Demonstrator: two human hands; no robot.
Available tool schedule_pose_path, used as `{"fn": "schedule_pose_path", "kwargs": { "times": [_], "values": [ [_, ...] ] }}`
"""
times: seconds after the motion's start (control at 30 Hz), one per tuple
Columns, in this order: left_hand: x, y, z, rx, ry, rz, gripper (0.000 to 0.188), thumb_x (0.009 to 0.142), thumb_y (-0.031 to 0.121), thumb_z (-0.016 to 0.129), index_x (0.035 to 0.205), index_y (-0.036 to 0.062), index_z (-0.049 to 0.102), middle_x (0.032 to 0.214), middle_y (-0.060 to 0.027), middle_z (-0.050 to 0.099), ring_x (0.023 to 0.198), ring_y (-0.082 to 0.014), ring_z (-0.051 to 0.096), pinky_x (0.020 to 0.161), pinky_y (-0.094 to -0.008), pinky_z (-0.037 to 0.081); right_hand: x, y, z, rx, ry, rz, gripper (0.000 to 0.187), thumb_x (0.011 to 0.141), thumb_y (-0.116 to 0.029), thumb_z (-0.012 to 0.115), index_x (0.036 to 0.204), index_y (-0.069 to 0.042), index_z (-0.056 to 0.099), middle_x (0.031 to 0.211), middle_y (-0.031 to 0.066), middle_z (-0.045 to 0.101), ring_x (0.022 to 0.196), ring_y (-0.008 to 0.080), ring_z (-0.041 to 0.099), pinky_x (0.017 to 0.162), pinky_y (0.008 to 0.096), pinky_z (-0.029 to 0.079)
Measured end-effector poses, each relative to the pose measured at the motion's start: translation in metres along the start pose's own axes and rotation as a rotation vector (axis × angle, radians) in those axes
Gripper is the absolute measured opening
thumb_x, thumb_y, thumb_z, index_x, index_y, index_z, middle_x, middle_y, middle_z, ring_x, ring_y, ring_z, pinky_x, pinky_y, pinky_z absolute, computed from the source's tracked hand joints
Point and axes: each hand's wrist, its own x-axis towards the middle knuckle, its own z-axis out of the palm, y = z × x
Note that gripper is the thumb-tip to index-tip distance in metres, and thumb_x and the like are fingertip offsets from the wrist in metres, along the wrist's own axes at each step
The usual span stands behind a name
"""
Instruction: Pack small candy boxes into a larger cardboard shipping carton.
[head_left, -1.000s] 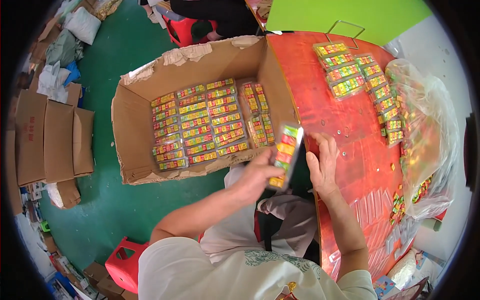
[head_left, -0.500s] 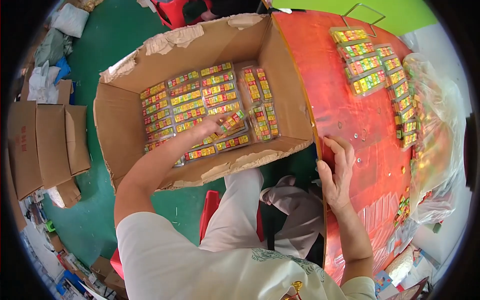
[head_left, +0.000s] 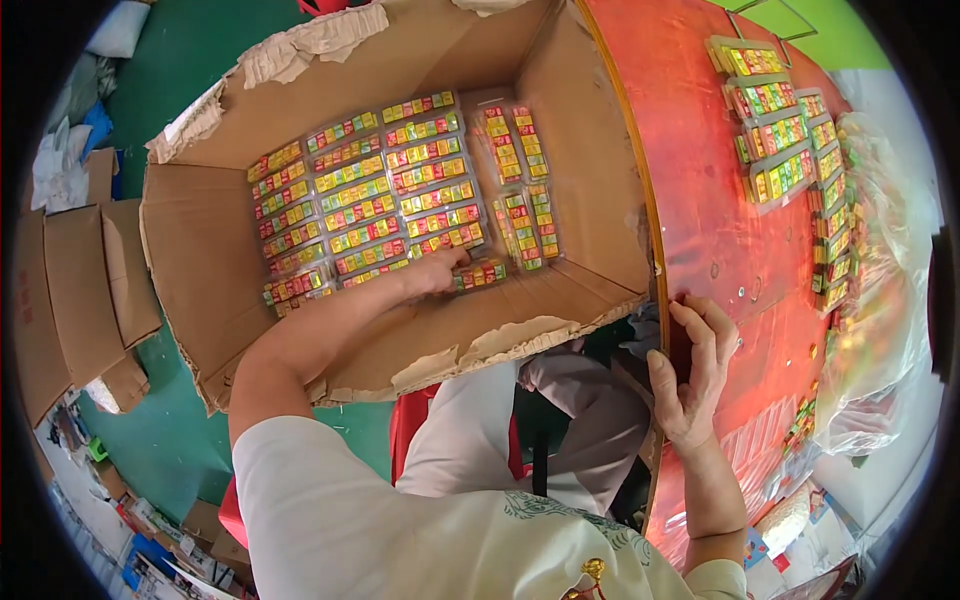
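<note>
My left hand [head_left: 436,272] reaches into the large cardboard box [head_left: 400,350]. Its index finger stretches over the row of packs nearest me and touches a clear plastic pack of small coloured blocks [head_left: 481,275]. The other fingers are mostly hidden under the hand, and nothing shows gripped in it. Similar packs [head_left: 360,210] lie side by side in rows over the box floor, with a few turned crosswise [head_left: 523,220] at the right end. My right hand [head_left: 695,375] rests at the edge of the red table, thumb and fingers apart, holding nothing.
On the red table [head_left: 680,170], more block packs [head_left: 775,130] stand stacked at the far right. Beside them lies a big clear plastic bag [head_left: 885,300]. Empty clear trays [head_left: 745,460] and loose blocks [head_left: 802,420] are nearer. Folded cardboard boxes [head_left: 80,290] stand on the green floor at left.
The pack my left hand held is no longer raised in its fingers; the hand now lies lower over the near rows. The view has shifted, and my right hand stays by the table edge.
</note>
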Motion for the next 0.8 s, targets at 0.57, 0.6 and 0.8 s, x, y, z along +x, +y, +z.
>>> {"fn": "schedule_pose_path", "kwargs": {
  "times": [0.57,0.6,0.8],
  "values": [
    [-0.004,0.033,0.022,0.343,0.329,0.112,0.029,0.083,0.013,0.051,0.109,0.0001,0.053,0.101,-0.0274,0.058,0.099,-0.0424,0.058,0.087,-0.0482,0.048,0.001,0.000,-0.017,-0.038,0.028,-0.016,0.043,0.075,-0.008,0.065,0.117,-0.001,0.056,0.122,0.0182,0.050,0.111,0.0329,0.047,0.097,0.0398,0.035],
    [-0.005,0.032,0.022,0.351,0.315,0.112,0.027,0.084,0.015,0.051,0.106,0.0006,0.053,0.102,-0.0271,0.058,0.098,-0.0426,0.058,0.084,-0.0494,0.048,0.001,0.001,-0.016,-0.039,0.046,-0.047,0.044,0.074,-0.009,0.066,0.116,-0.002,0.056,0.119,0.0176,0.052,0.109,0.0328,0.048,0.093,0.0399,0.037],
    [-0.025,0.020,0.020,0.467,0.280,0.129,0.038,0.083,0.017,0.054,0.117,0.0007,0.049,0.106,-0.0303,0.059,0.096,-0.0439,0.060,0.079,-0.0500,0.050,-0.003,0.009,-0.006,0.102,0.031,-0.075,0.037,0.081,-0.015,0.065,0.116,-0.005,0.056,0.117,0.0122,0.052,0.106,0.0293,0.049,0.091,0.0395,0.038]
  ]
}}
